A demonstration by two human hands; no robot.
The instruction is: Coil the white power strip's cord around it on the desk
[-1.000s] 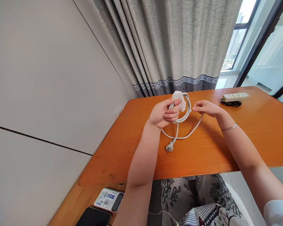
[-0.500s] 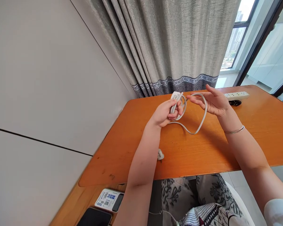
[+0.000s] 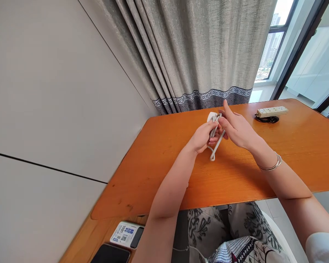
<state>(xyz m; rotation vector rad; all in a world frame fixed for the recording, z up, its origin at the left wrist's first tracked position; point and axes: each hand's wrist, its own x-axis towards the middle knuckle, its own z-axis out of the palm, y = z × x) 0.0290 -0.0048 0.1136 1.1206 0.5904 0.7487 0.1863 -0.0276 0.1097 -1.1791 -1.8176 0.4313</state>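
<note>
The left hand [image 3: 201, 137] is closed around a bunched white cord [image 3: 217, 147], held above the table [image 3: 153, 160] near its far edge. The right hand [image 3: 239, 130] is just beside it, thumb raised, fingertips meeting the bundle; its fingers run behind the cord, so whether they grip it or only press against it cannot be told. The turns overlap and are partly covered by the left fingers — their number is unclear. A white piece [image 3: 211, 116] shows above the left hand, its lower part hidden. Below the hands, the cord dips in a narrow loop.

Beside the left forearm [image 3: 168, 190], a pale sliver [image 3: 187, 185] peeks out, too small to make out. Farther right lies a power strip [image 3: 272, 111], black cable [image 3: 268, 119] bunched against it. At lower left, the forearm partly covers a white box [image 3: 126, 233]; a dark phone-like slab [image 3: 111, 254] is cut off by the frame.
</note>
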